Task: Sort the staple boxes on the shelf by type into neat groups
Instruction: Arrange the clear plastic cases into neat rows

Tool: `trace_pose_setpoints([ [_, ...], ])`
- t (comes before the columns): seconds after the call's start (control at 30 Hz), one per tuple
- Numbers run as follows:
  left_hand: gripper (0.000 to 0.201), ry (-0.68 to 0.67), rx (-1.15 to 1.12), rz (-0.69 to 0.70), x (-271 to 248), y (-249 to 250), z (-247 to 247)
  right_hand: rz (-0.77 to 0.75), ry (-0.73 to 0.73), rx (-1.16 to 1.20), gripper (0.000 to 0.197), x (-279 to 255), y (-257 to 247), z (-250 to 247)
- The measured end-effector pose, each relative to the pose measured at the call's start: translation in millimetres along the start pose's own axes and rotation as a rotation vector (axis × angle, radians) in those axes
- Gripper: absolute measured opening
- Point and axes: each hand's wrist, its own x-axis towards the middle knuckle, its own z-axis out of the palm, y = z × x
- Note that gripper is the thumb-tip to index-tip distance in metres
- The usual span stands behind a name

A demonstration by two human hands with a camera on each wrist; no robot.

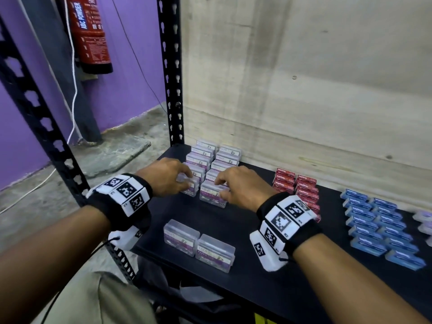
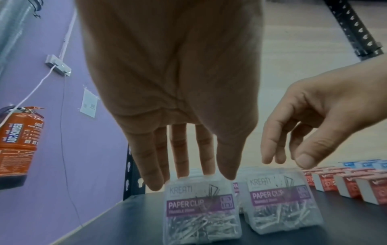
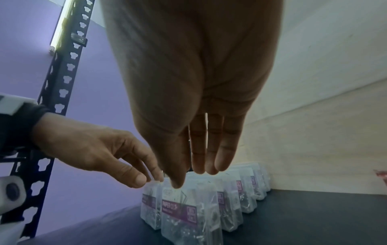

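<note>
- Where the two hands reach over the clear boxes, the boxes' tops and the fingertips are partly hidden in the head view, so contact is better judged from the wrist views.
- At the right edge of the head view, a few pale purple-tinted items (image 1: 424, 220) are cut off and cannot be identified.
- The print on the red boxes (image 1: 295, 189) and the blue boxes (image 1: 378, 222) is too blurred to be read.
- Two rows of clear paper clip boxes (image 1: 215, 160) are set upright at the back left of the black shelf (image 1: 245, 284), running from the wooden back panel (image 1: 304, 78) toward the viewer.
- The front box of the left row (image 2: 201, 210) is found directly beneath the left hand (image 1: 163, 175); the front box of the right row (image 2: 280, 203) lies beneath the right hand (image 1: 240, 188).
- Two more clear boxes (image 1: 198, 245) are laid side by side near the shelf's front edge, apart from both hands.
- The left grip is seen loosely spread, fingers pointing down, with the tips at the top edge of its box; nothing is clasped.
- The right grip is likewise relaxed and unclosed, its fingertips (image 3: 201, 169) at the top of its box, and whether they touch cannot be told.
- A red fire extinguisher (image 1: 92, 33) is hung on the purple wall to the left.
</note>
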Motion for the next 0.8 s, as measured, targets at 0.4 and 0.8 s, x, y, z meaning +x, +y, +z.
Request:
trace_pose_setpoints([
  [0.4, 0.028, -0.047, 0.049, 0.005, -14.3, 12.2, -3.5, 0.054, -0.03, 0.118, 0.029, -6.5, -3.1, -0.8],
  [0.8, 0.027, -0.15, 0.03, 0.105, -46.3, 26.2, -5.5, -0.002, -0.088, 0.09, 0.024, -47.5, -5.8, 0.8],
])
